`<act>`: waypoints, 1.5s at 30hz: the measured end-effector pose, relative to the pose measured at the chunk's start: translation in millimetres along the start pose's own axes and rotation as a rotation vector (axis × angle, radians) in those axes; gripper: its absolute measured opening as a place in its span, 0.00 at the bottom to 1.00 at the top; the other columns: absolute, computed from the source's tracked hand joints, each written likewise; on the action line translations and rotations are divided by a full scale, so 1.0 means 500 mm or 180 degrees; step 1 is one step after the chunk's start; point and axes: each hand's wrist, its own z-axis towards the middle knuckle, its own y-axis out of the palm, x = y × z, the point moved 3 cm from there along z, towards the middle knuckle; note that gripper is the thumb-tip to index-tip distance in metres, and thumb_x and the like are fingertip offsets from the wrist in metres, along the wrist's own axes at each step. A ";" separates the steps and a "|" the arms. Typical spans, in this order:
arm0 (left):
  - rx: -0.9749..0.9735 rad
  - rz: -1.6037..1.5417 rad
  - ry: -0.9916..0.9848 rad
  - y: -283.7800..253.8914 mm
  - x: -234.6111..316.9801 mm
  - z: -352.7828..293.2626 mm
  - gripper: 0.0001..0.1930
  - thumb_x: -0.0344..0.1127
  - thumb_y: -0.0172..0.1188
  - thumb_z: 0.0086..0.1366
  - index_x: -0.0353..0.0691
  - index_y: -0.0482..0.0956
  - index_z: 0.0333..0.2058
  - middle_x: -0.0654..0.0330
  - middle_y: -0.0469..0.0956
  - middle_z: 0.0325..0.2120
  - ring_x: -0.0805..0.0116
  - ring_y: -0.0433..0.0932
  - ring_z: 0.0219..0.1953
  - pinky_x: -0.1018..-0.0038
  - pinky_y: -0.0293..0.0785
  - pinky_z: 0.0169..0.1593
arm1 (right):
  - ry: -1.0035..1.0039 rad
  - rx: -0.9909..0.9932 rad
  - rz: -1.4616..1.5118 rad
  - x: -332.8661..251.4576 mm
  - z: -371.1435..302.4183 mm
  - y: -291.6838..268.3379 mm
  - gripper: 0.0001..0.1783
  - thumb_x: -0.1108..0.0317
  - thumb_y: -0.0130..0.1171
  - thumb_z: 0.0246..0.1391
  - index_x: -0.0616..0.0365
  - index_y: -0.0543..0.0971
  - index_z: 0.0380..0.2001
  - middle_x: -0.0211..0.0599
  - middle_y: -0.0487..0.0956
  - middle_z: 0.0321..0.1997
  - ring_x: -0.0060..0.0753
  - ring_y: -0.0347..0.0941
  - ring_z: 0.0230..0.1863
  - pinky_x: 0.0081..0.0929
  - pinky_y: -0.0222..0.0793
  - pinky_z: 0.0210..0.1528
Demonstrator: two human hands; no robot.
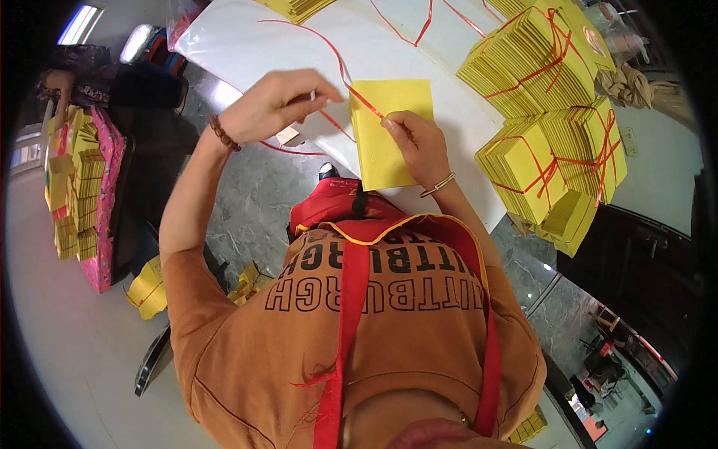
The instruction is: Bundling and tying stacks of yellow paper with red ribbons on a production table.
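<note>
A yellow paper stack [392, 153] lies at the near edge of the white table, partly overhanging it. Red ribbon [359, 99] crosses its top, and a loose length curves away to the far left. My right hand [420, 146] is closed over the stack's right side, pinching the ribbon against the paper with thumb and fingers. To the left of the stack, my left hand [280, 105] is raised with curled fingers. Ribbon shows on both sides of this hand and seems to pass through its grip; the fingers partly hide it.
Several yellow paper bundles [527, 71] tied with red ribbon are piled on the right of the white table [247, 37]. More ribbons lie at the far side. Further yellow bundles [90, 176] stand on a pink-patterned surface at the left. A yellow bundle [148, 290] is low behind my left arm.
</note>
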 end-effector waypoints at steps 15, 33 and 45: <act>-0.1000 0.0280 0.0333 0.147 0.104 0.189 0.26 0.23 0.44 0.53 0.48 0.61 0.53 0.59 0.68 0.25 0.68 0.72 0.29 0.71 0.70 0.31 | 0.0667 -0.0354 0.1029 0.016 -0.018 0.001 0.11 0.65 0.53 0.53 0.64 0.76 0.27 0.26 0.76 0.27 0.13 0.67 0.29 0.19 0.62 0.28; 0.0066 0.1450 0.0971 0.133 -0.036 0.049 0.05 0.29 0.52 0.56 0.38 0.70 0.32 0.57 0.67 0.31 0.56 0.67 0.36 0.66 0.63 0.39 | 0.0289 -0.0064 0.0892 0.013 -0.004 -0.002 0.14 0.63 0.52 0.53 0.65 0.77 0.33 0.38 0.77 0.30 0.25 0.72 0.31 0.20 0.67 0.35; 0.0424 0.1460 0.0247 0.183 0.032 -0.024 0.07 0.25 0.49 0.48 0.34 0.70 0.29 0.49 0.73 0.24 0.51 0.74 0.24 0.62 0.71 0.28 | -0.0282 0.0348 0.0603 0.019 0.017 -0.041 0.07 0.69 0.60 0.45 0.62 0.78 0.26 0.39 0.74 0.36 0.30 0.72 0.36 0.22 0.69 0.36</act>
